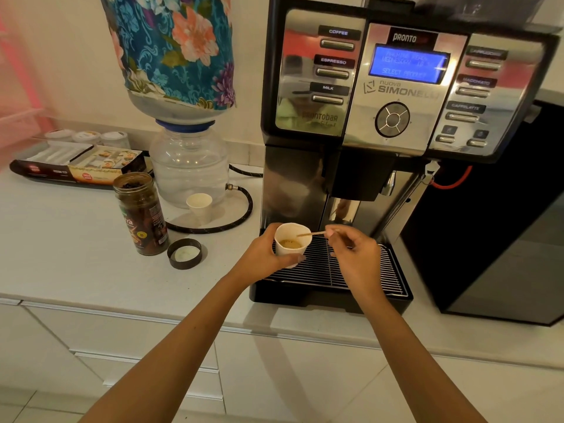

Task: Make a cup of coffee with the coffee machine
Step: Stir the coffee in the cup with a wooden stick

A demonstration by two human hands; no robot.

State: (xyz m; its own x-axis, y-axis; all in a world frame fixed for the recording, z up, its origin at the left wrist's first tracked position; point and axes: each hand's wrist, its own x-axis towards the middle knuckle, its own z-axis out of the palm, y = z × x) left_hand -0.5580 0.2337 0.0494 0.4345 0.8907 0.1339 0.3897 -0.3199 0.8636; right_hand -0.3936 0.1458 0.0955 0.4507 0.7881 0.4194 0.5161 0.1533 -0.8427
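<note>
Jar (141,213) of coffee stands open at the left of the counter, its lid (184,253) lying beside it, with a spare cup (200,207) behind, near the water bottle (189,166). Left hand (265,254) wraps its fingers round the cup (289,244), which sits at the left edge of the grille (360,270) under the machine (396,87) and holds a shallow pool of brown coffee. Being thin paper, the cup is probably light and soft: a hard squeeze could buckle it and slop hot liquid, so a gentle hold low on the wall seems best. Right hand (355,250) pinches the stirrer (311,234) by its outer end, tip over the rim; the stick looks slender and likely to snap under force
</note>
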